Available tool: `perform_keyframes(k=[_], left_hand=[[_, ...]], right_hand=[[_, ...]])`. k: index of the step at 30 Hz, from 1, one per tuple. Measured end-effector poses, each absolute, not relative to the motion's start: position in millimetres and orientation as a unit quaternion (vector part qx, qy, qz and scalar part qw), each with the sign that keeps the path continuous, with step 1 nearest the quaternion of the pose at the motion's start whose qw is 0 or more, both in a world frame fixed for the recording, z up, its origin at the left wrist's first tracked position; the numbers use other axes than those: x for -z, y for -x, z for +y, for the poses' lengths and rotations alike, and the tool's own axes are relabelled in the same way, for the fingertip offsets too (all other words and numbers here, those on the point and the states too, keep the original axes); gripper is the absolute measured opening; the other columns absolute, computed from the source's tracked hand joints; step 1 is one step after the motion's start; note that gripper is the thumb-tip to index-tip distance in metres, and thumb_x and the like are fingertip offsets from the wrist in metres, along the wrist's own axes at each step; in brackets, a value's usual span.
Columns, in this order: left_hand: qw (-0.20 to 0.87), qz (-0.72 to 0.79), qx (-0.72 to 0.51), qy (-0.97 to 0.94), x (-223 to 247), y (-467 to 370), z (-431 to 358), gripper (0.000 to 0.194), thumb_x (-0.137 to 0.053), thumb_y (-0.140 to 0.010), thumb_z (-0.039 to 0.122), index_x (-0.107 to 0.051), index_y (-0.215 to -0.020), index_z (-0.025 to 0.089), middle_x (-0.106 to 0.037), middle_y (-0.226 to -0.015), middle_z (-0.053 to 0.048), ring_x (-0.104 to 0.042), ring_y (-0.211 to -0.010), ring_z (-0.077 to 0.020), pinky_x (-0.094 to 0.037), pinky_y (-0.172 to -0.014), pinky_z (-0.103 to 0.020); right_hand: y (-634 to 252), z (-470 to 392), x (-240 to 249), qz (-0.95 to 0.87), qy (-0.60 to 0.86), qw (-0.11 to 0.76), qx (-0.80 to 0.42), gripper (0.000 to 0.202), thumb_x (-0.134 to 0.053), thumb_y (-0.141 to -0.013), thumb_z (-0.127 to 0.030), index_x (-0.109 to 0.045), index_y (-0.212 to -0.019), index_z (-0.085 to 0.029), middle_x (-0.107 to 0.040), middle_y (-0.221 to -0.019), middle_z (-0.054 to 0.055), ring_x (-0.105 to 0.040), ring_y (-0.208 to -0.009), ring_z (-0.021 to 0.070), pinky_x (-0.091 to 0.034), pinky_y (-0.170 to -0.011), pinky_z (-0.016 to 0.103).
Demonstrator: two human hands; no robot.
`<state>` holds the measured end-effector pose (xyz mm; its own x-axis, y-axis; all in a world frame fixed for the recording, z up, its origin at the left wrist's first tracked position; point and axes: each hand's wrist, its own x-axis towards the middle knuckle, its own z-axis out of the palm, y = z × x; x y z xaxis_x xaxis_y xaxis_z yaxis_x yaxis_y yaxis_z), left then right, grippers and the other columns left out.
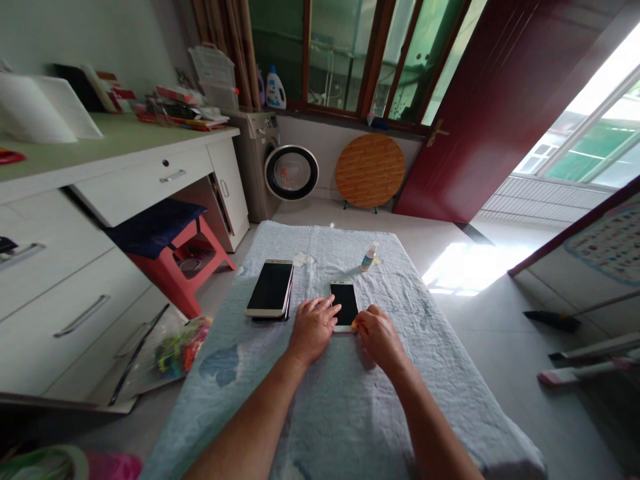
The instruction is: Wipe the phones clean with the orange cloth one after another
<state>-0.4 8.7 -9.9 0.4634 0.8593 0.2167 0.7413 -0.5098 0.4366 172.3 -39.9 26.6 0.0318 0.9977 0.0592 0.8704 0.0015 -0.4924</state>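
A white-framed smartphone (344, 303) with a dark screen lies face up on the cloth-covered table. My left hand (314, 325) rests at its left edge, fingers stretched out and their tips on the phone. At the phone's lower right corner, my right hand (377, 333) is closed in a pinch on a small orange-yellow piece (355, 325), mostly hidden by the fingers; its kind I cannot make out. Left of my hands lies a stack of phones, with a larger gold-framed phone (271, 288) on top. Beyond the smartphone stands a small spray bottle (369, 257) with a blue label.
A pale blue cloth (345, 413) covers the table. To the left are a red stool (185, 267) and a white desk with drawers (135, 175). A washing machine (255, 160) with its round door open and a folded round wooden table (371, 169) stand at the back.
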Motion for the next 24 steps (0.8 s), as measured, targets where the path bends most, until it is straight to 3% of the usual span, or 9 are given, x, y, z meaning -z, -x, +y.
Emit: perform_keyframes(k=[8,24], left_hand=[[0.144,0.468,-0.198,-0.849,12,2,8,0.035,-0.047,-0.095,0.022,-0.059,-0.126,0.033,-0.051,-0.142,0.001,-0.047,-0.127,-0.0255,-0.032,-0.108,-0.049],[0.155,0.470,-0.223,-0.840,9,1,6,0.033,-0.047,-0.093,0.020,-0.057,-0.124,0.025,-0.054,-0.140,-0.004,-0.046,-0.128,-0.0237,-0.030,-0.110,-0.048]], right_hand=[[-143,-35,-21,-0.722,0.643,0.199,-0.161,0.019,-0.053,-0.088,-0.015,-0.067,-0.077,-0.018,-0.055,-0.083,0.003,-0.054,-0.080,0.0132,-0.039,-0.074,0.022],[-169,1,-21,-0.716,0.641,0.201,-0.189,0.019,-0.054,-0.081,-0.009,-0.071,-0.081,-0.017,-0.061,-0.085,0.003,-0.057,-0.078,0.0132,-0.040,-0.073,0.022]])
